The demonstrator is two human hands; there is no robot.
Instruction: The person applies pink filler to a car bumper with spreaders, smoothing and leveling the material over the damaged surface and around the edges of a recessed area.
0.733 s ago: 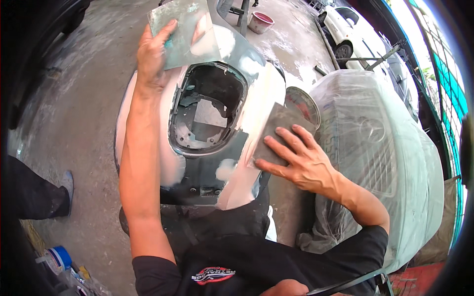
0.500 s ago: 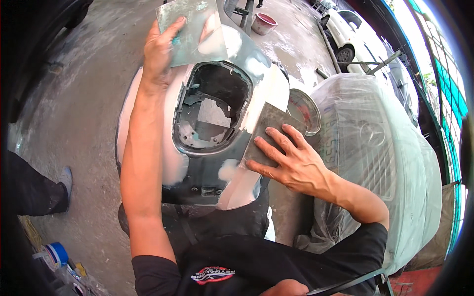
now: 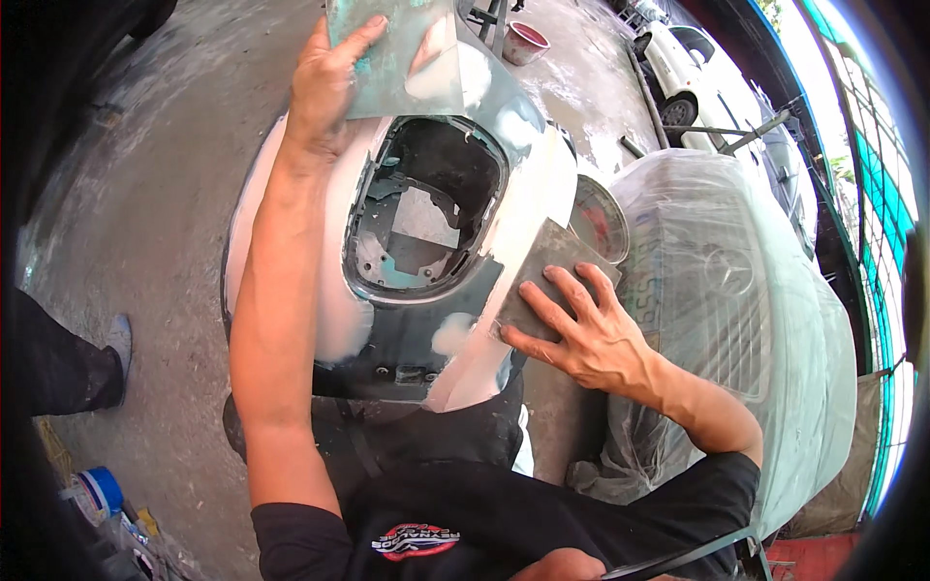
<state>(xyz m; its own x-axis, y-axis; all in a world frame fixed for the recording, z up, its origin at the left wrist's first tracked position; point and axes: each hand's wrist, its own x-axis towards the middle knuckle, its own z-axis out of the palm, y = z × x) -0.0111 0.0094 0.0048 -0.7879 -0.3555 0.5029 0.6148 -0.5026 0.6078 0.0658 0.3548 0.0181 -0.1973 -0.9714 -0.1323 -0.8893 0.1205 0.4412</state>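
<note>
while l fingers [image 3: 360, 39] pinch grn sheet [image 3: 402, 85], grey pad [image 3: 544, 250] lies under spread r fingers [image 3: 570, 294].

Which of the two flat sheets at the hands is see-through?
The clear, green-smeared sheet in the left hand: the bumper's pale patches show through it. The dark grey sheet under the right hand's spread fingers isn't.

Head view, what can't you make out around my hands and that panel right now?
All in the head view:
Left hand: its fingertips, behind the translucent plate.
Top of that plate: cut off by the upper edge.
Panel: the strip beneath the dark sheet, covered by it.
Right hand: its palm, hidden by the back of the hand.
Another person's leg: its upper part, lost at the dark left rim.
</note>
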